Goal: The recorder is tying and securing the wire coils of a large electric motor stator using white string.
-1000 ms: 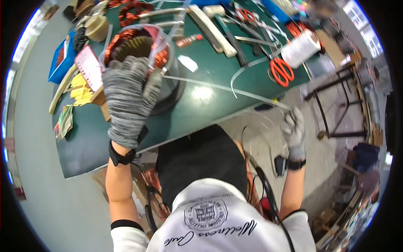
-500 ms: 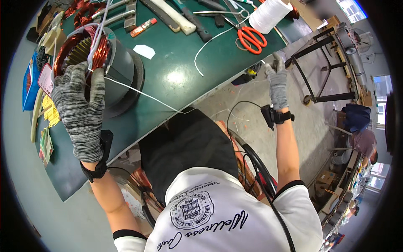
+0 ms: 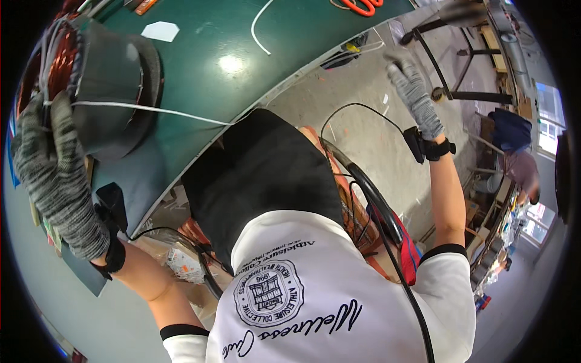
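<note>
Your left hand (image 3: 55, 172) pinched thin white cord (image 3: 151, 109) at the grey, copper-wound metal cylinder (image 3: 109, 85) on the green bench (image 3: 200, 78); apparent lacing called next for tension. Whether your right hand (image 3: 416, 94) gripped was unclear.

Room above tabletop (image 3: 203, 81), grey cylinder (image 3: 109, 81) blocking left

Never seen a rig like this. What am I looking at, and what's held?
No robot: a person works in grey knit gloves, seen from a downward fisheye camera on their head. The left hand is at the copper-wire coils of a grey metal cylinder; a thin white cord runs from there toward the table edge. The right hand is over the floor; its grip is unclear. The green tabletop also bears a white paper piece and orange-red looped handles.
</note>
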Demonstrator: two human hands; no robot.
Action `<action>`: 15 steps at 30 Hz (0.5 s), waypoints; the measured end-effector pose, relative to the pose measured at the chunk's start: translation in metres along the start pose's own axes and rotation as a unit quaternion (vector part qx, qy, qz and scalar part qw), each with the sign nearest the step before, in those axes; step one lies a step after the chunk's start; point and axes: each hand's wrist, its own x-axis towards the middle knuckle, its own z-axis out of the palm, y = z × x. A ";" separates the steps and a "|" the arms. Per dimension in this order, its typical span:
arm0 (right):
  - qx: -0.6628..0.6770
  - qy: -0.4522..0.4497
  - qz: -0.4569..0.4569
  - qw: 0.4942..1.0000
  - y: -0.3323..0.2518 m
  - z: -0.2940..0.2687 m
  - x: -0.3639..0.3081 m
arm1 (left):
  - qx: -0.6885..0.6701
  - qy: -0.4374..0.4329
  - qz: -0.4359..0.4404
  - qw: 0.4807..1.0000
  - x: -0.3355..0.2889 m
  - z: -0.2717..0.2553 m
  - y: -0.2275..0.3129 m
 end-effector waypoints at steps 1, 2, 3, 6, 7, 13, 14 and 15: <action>0.018 -0.146 0.028 0.989 0.004 -0.004 -0.007 | -0.068 -0.028 -0.085 0.994 -0.003 0.002 -0.001; -0.016 -0.208 -0.001 0.978 0.003 -0.007 -0.022 | 0.011 -0.047 -0.045 0.998 -0.002 0.001 -0.003; -0.012 -0.262 -0.120 0.958 0.010 -0.008 -0.037 | 0.091 -0.067 -0.002 0.994 0.000 -0.003 -0.005; 0.092 -0.472 -0.154 0.863 0.011 -0.009 -0.074 | -0.191 -0.042 -0.216 0.957 -0.004 0.004 0.005; 0.074 -0.496 -0.089 0.860 -0.001 -0.009 -0.089 | -0.190 -0.044 -0.215 0.957 -0.003 0.001 0.008; -0.010 -0.455 0.032 0.890 -0.066 -0.007 -0.135 | -0.180 0.018 -0.214 0.960 0.005 -0.001 0.015; 0.072 -0.403 0.105 0.906 -0.068 -0.013 -0.129 | -0.219 0.008 -0.290 0.932 0.002 0.001 0.015; 0.155 -0.345 0.180 0.908 -0.073 -0.023 -0.126 | -0.220 0.005 -0.286 0.933 0.004 -0.001 0.016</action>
